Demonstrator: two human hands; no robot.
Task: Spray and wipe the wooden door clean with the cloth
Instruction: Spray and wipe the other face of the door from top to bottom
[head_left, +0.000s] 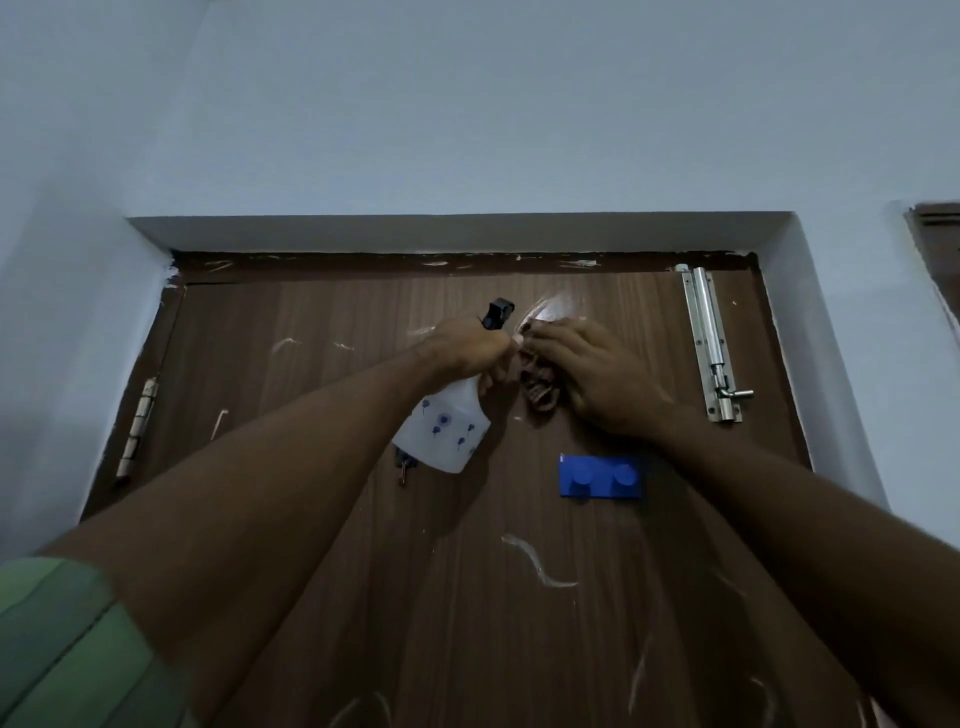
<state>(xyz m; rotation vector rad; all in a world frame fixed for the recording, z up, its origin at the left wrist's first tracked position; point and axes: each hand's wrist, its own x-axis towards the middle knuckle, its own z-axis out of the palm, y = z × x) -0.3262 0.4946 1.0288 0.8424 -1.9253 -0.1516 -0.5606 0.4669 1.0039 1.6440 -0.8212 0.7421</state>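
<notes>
Your green sleeve (57, 644) fills the lower left corner, and both bare forearms reach up to the brown wood-grain door (322, 332), which stands closed in its frame. Your left hand (470, 345) grips the neck of the white plastic spray bottle with blue flower print (447, 428), its black nozzle (497, 312) pointing at the panel. Your right hand (592, 371) presses the crumpled brown patterned cloth (540, 387) flat against the wood, just below a wet sheen. Wiping appears to be in hand near the top; white smears lower down suggest much remains. Next, sweep the cloth outward, skirting the silver metal tower bolt (709, 338) and the blue plastic two-peg hook (600, 478).
</notes>
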